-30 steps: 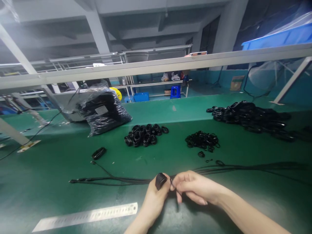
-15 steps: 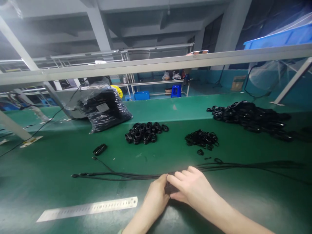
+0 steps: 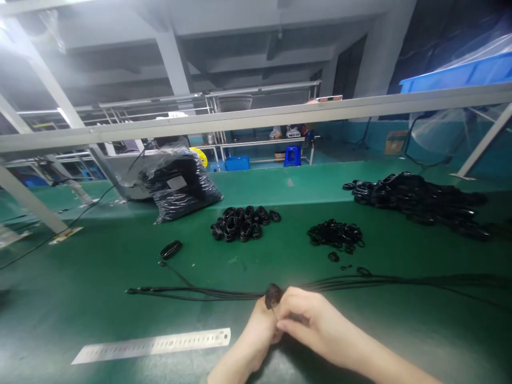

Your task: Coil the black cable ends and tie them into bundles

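Note:
My left hand is closed around a small black cable coil, whose top sticks up above the fingers. Thumb and fingertips of my right hand pinch a thin dark strand beside that coil. Behind both hands, long black cables run left and right across the green table. A steel ruler lies to the left of my hands. Farther back are a pile of coiled black cables and a heap of small black loops.
One black coil lies alone at the left. A plastic bag of black items stands behind it. More black coils are heaped at the back right. A metal shelf bar crosses above the table, with a blue bin on it.
The coil now shows upright above my left hand. My right hand's fingers have moved from over the coil to a pinch beside it. The view has shifted slightly.

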Tool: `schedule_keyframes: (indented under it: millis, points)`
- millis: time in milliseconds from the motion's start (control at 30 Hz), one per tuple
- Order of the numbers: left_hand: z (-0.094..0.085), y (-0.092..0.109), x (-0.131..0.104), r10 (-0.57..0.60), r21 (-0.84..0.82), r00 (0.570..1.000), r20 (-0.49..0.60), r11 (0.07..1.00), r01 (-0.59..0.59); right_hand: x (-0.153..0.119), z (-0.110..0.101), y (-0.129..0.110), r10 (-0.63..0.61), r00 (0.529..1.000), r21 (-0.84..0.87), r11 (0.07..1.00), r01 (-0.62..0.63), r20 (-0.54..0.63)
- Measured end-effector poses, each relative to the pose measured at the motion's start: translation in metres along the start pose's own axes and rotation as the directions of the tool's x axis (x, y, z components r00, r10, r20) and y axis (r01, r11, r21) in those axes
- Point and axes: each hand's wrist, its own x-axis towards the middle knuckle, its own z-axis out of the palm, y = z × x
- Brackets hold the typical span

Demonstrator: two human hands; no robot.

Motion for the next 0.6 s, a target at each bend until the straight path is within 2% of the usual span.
schedule_keyframes:
  millis: [67,133,300,433,533,600]
  points:
    - [0.0,0.0,-0.002,0.024,0.019,1.0,-0.02,1.0,-0.023,-0.001,0.005,-0.005,-0.074,0.997,0.069,0.995,0.072,0.027]
    - [-0.001,0.002,-0.004,0.021,0.031,0.999,0.035,0.999,-0.022,-0.001,0.003,-0.004,-0.088,0.995,0.083,0.993,0.083,0.054]
    - [-0.008,0.013,-0.007,-0.082,-0.09,0.968,0.238,0.99,0.106,-0.001,-0.018,0.014,-0.012,1.0,0.104,0.995,0.01,0.019]
    - [-0.012,0.018,-0.009,-0.062,-0.164,0.94,0.336,0.979,0.123,0.001,-0.025,0.026,0.063,0.997,0.191,0.979,-0.072,0.053]
    - [-0.013,0.018,-0.009,-0.026,-0.151,0.945,0.327,0.985,0.08,0.003,-0.021,0.032,0.166,0.979,0.214,0.959,-0.188,0.114]
    - [-0.011,0.017,-0.008,-0.031,-0.066,0.963,0.269,0.997,0.05,0.004,-0.018,0.033,0.209,0.976,0.22,0.951,-0.218,0.064]
